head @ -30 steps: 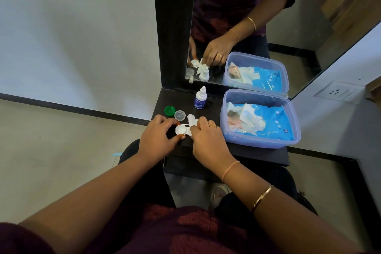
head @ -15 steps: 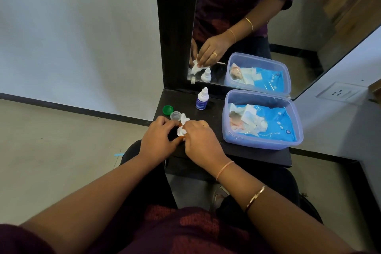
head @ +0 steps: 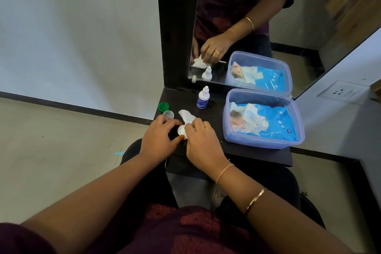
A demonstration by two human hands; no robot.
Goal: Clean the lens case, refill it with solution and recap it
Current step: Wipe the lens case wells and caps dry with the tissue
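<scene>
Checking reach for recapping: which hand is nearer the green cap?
Left. The left hand sits just nearer the person than the green cap; the right hand is farther to the right, pinching the wipe.

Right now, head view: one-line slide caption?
Left hand holds the lens case; right hand presses a white tissue into it, at a black shelf.

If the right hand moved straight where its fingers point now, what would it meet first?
Probably the white round lens case held by the left hand; the right hand, pinching a white wipe, seems nearly on it.
</scene>
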